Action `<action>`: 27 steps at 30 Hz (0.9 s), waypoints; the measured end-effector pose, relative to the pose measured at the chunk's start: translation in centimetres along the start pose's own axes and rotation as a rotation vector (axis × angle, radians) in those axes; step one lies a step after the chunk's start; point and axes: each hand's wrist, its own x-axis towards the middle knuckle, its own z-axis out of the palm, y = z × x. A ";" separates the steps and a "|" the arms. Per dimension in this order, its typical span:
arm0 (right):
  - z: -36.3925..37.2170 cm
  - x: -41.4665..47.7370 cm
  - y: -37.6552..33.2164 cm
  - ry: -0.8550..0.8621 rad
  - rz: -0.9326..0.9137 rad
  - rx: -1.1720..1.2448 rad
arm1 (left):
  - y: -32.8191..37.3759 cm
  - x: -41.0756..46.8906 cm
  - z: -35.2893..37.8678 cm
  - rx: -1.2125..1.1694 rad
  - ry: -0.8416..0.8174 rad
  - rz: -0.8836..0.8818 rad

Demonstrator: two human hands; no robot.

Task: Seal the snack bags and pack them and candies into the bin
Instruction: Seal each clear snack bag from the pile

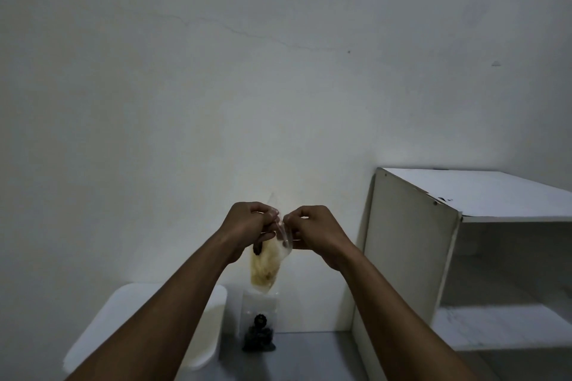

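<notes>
In mid-air above the desk (309, 356), the left hand (247, 223) and right hand (312, 226) each pinch the top edge of a clear snack bag (266, 269) (pale yellow contents), fingers curled tight. Below stand a white bin (204, 346) and, just beside it, a second clear bag (259, 325) of dark pieces. A white shelf unit (411, 257) stands to the right against the wall (216, 71).

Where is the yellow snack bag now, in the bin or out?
Out: the yellow snack bag hangs in the air, right of the white bin, its top pinched by the left hand and right hand.
</notes>
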 end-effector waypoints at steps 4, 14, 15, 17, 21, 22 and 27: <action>0.0 -0.3 0.1 -0.027 0.036 0.042 | -0.2 -0.4 -0.2 -0.043 -0.017 -0.036; 1.8 -1.1 1.9 -0.005 -0.126 -0.257 | -0.7 -1.3 -1.6 -0.185 0.103 -0.041; 1.9 -1.2 2.1 0.050 -0.127 -0.246 | -1.3 -1.4 -1.9 -0.142 0.124 -0.040; 1.9 -1.7 2.1 0.112 -0.106 -0.188 | -2.8 -1.7 -2.6 0.057 0.183 0.014; 1.4 -2.4 2.6 0.137 -0.039 -0.057 | -6.1 -2.3 -4.1 0.206 0.064 -0.001; 1.3 -2.5 2.9 0.145 -0.025 -0.025 | -6.8 -2.5 -4.2 0.194 -0.005 -0.056; 1.2 -2.8 5.2 0.184 0.013 0.085 | -10.7 -3.4 -3.9 0.051 -0.148 -0.216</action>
